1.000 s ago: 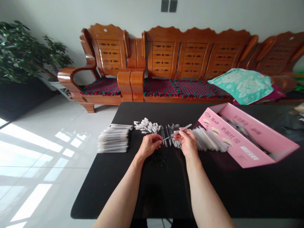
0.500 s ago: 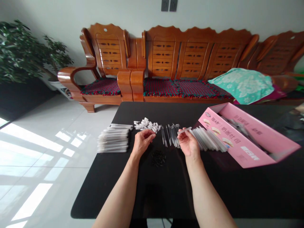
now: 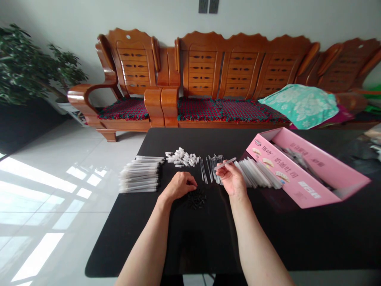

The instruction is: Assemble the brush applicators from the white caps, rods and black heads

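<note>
My right hand holds a translucent whitish pen barrel between thumb and fingers, tilted up to the right. My left hand is at the upper left edge of a pile of small black plugs; its fingers are pinched together, and whatever they hold is hidden. Beyond it lies a heap of short white caps. Thin pen refills lie in a row between the hands, partly behind the right one. More loose barrels are spread to the right of that hand.
At the left of the black table is a stack of white pens with dark ends. A pink printed box stands open on the right, with bags inside. Behind the table is a wooden bench with a turquoise cushion.
My left hand has come down from beside the white caps to the black plugs. The right hand still holds the barrel, now tilted more steeply. The view has shifted slightly.
</note>
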`<state>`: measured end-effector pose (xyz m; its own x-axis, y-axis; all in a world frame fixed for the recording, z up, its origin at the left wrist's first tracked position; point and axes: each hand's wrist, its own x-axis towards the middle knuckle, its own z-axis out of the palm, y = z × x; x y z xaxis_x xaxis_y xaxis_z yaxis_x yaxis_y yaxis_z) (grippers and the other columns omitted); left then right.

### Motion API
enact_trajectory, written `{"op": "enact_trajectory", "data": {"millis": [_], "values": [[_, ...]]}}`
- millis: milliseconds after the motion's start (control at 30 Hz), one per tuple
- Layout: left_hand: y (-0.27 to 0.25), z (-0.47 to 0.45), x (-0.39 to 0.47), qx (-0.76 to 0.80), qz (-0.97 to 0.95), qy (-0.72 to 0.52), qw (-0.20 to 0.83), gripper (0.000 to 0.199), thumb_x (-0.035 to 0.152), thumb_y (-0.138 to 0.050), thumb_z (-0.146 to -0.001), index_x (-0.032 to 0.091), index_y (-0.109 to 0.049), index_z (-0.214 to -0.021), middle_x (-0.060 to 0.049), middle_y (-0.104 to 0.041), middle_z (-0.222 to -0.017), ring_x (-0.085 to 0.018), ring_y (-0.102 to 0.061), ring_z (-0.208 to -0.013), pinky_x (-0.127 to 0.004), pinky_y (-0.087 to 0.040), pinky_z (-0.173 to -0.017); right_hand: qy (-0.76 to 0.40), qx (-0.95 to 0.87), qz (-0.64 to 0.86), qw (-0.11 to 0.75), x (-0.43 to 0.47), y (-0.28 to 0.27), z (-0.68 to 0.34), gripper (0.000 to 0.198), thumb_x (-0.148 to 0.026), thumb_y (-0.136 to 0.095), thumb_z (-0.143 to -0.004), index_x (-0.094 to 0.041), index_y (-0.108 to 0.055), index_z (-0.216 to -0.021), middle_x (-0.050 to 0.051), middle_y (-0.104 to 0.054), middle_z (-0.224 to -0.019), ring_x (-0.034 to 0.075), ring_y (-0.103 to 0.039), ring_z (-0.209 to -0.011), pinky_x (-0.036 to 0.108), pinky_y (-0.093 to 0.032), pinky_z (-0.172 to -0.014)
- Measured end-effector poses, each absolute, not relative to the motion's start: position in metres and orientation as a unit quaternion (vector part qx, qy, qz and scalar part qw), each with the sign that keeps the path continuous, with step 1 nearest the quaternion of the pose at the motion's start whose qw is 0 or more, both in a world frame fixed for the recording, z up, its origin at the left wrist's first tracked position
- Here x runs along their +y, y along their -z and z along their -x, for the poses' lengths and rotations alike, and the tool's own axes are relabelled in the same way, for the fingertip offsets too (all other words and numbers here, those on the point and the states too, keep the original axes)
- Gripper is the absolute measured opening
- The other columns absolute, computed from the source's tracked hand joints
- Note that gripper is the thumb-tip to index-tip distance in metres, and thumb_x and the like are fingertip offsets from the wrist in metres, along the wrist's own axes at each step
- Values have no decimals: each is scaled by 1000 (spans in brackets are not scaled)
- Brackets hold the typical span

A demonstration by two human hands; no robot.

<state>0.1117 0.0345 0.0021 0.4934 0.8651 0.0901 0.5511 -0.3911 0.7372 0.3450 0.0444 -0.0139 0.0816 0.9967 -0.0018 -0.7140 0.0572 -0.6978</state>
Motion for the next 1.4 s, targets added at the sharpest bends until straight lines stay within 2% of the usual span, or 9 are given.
{"op": "enact_trajectory", "data": {"millis": [100, 167, 267, 400, 833, 1400], "values": [[-2, -115, 35, 467, -760, -279, 354, 8, 16, -69, -73, 18, -77, -76, -2, -70, -72, -15, -62, -68, -25, -44, -64, -627, -257, 282, 679, 44, 14, -343, 13, -18, -76, -71, -16, -72, -84, 8, -78, -76, 17, -74, -62, 25, -63, -59], [-2, -120, 35, 487, -682, -342, 425, 9, 21, -69, -75, 16, -75, -80, -2, -69, -67, -15, -62, -62, -25, -46, -60, -625, -265, 289, 675, 43, 13, -340, 15, -18, -77, -71, -16, -71, -84, 8, -78, -76, 18, -75, -62, 26, -63, -59], [-1, -130, 35, 461, -538, -446, 547, 21, 31, -75, -73, 13, -71, -83, -3, -67, -64, -14, -63, -58, -24, -50, -55, -620, -282, 304, 666, 40, 13, -334, 17, -19, -78, -71, -17, -68, -85, 8, -79, -78, 19, -75, -63, 27, -63, -58], [-1, -141, 33, 417, -459, -493, 610, 31, 35, -82, -66, 11, -68, -81, -4, -68, -65, -13, -64, -58, -22, -52, -55, -615, -306, 320, 652, 38, 11, -325, 21, -21, -79, -72, -17, -65, -87, 8, -79, -79, 21, -76, -67, 28, -63, -58], [-2, -143, 32, 416, -443, -490, 625, 36, 39, -85, -64, 11, -66, -78, -4, -69, -65, -13, -64, -57, -22, -52, -55, -614, -322, 338, 636, 37, 10, -320, 24, -24, -80, -71, -17, -63, -86, 8, -78, -78, 22, -75, -64, 29, -63, -57], [2, -144, 33, 419, -453, -502, 606, 33, 38, -83, -66, 11, -66, -76, -3, -68, -63, -12, -63, -55, -22, -52, -55, -604, -339, 348, 631, 36, 11, -318, 24, -23, -80, -71, -17, -63, -87, 9, -78, -78, 22, -75, -63, 29, -62, -57]]}}
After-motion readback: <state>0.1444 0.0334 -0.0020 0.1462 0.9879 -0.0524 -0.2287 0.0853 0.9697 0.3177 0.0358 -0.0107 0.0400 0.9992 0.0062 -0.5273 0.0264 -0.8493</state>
